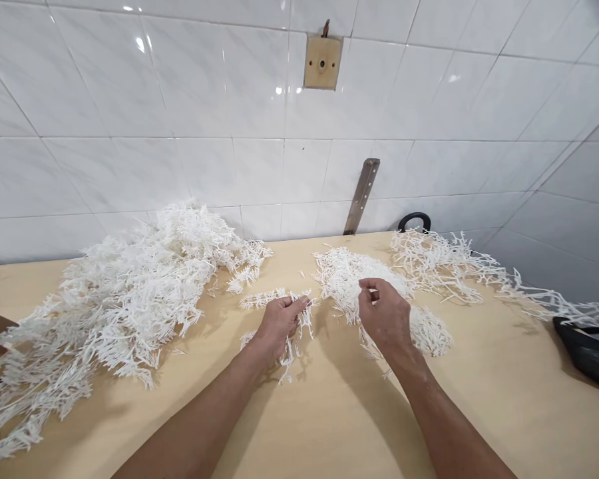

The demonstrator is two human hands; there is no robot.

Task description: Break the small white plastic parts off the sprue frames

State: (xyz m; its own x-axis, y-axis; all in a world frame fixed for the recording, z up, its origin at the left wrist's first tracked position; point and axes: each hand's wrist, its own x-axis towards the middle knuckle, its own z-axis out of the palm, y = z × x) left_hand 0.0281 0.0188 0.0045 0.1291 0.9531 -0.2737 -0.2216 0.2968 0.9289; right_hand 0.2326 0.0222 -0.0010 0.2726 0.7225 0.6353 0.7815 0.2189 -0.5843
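Observation:
My left hand (281, 322) is closed on a white branched plastic piece (305, 322), pinched between thumb and index finger, with thin strands hanging below. My right hand (385, 311) hovers over the middle pile of small white pieces (347, 276). Its fingers are curled together, and whatever they hold, if anything, is too small to make out. To the left spreads a large heap of white branched pieces (150, 286). A small strip of white bits (262, 299) lies just behind my left hand.
Open white branched frames (439, 266) stretch across the back right of the wooden table (329, 426). A black object (589, 352) sits at the right edge, and a black handle (414, 221) rises at the back. A metal strip (362, 196) leans on the tiled wall.

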